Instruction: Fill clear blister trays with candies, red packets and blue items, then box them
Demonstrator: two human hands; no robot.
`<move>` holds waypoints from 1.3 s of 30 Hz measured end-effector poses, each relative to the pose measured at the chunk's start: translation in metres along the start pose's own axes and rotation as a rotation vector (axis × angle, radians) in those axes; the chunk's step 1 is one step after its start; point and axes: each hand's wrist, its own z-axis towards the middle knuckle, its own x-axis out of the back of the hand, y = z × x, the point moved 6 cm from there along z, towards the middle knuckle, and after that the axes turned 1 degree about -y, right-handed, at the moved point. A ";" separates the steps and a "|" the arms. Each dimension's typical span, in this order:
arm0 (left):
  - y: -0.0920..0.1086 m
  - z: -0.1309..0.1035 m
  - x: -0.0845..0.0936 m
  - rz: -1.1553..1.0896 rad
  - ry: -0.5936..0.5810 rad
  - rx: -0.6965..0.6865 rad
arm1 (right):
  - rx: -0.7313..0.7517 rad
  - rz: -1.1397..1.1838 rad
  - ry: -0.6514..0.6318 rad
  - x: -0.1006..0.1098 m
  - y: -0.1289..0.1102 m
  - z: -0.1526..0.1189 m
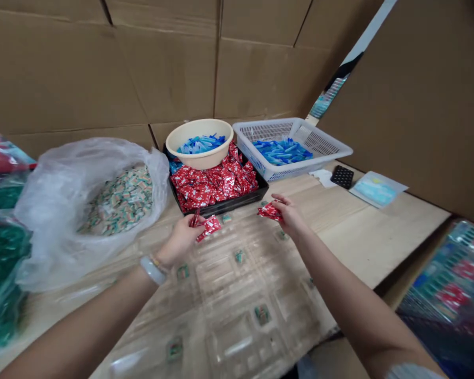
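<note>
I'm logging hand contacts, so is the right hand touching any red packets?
Touching. The head view shows the right hand gripping red packets, which stick out to the left of its fingers.

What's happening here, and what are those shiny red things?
Somebody's left hand and right hand are both holding shiny red packets above clear plastic trays. Small greenish pieces sit here and there in the trays. Just beyond the hands, a black tray is heaped with more packets. A cream bowl and a white basket hold blue pieces, and a plastic bag on the left holds lots of little pieces.
</note>
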 end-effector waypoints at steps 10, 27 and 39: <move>-0.009 0.006 -0.004 0.518 0.184 -0.213 | 0.370 -0.209 0.188 -0.002 0.007 0.008; -0.019 -0.046 0.000 -0.067 0.075 0.027 | 0.527 -1.324 0.009 -0.034 -0.008 -0.073; -0.032 -0.026 0.043 0.113 0.221 -0.115 | 0.678 -1.554 -0.279 -0.055 -0.009 -0.035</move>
